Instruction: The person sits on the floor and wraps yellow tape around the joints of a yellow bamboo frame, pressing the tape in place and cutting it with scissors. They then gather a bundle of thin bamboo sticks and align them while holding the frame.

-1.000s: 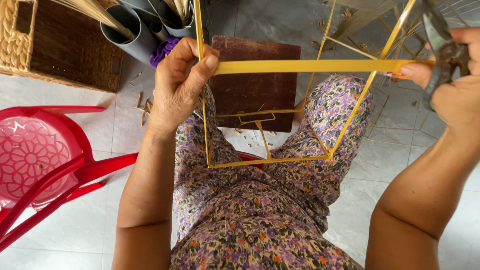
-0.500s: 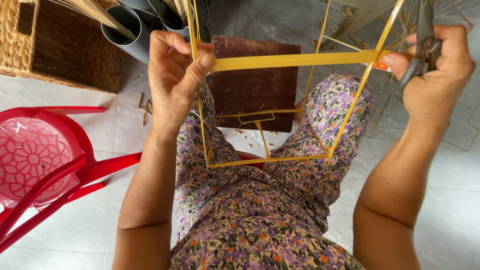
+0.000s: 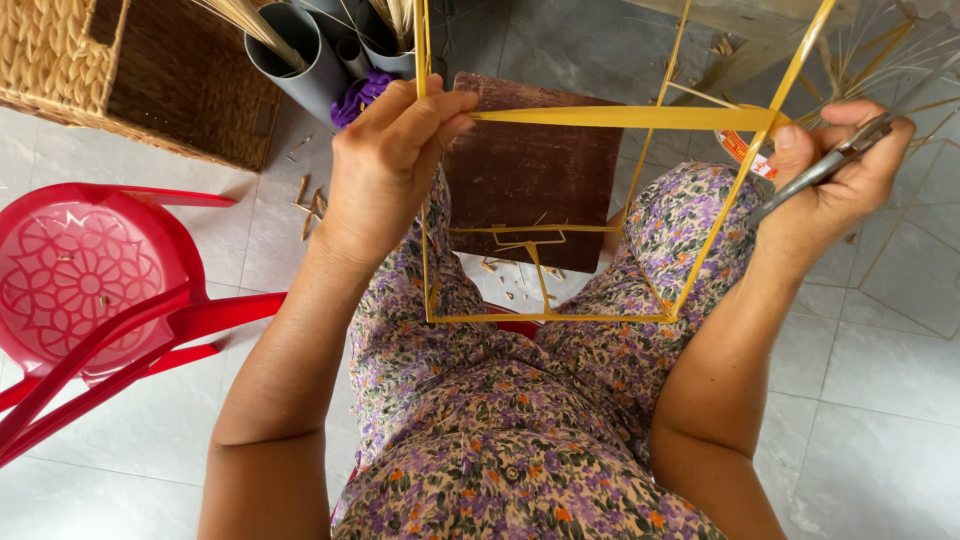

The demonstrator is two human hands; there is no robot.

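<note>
1. The flat yellow bamboo strip lies level across the upper middle of the scene, its long axis running left to right, spanning both hands above the lap.
2. It forms the near top edge of an open box frame of thin yellow bamboo sticks, which stands over the knees and the dark brown wooden board on the floor.
3. The left hand is closed, thumb and fingers pinching the strip's left end where an upright stick crosses.
4. The right hand is closed around grey metal pliers; its thumb presses the strip's right end. Whether the plier tips touch the frame cannot be told.
5. Both hands stand equally near the strip, 1 at each end.
6. A red plastic chair stands well apart on the left.
</note>
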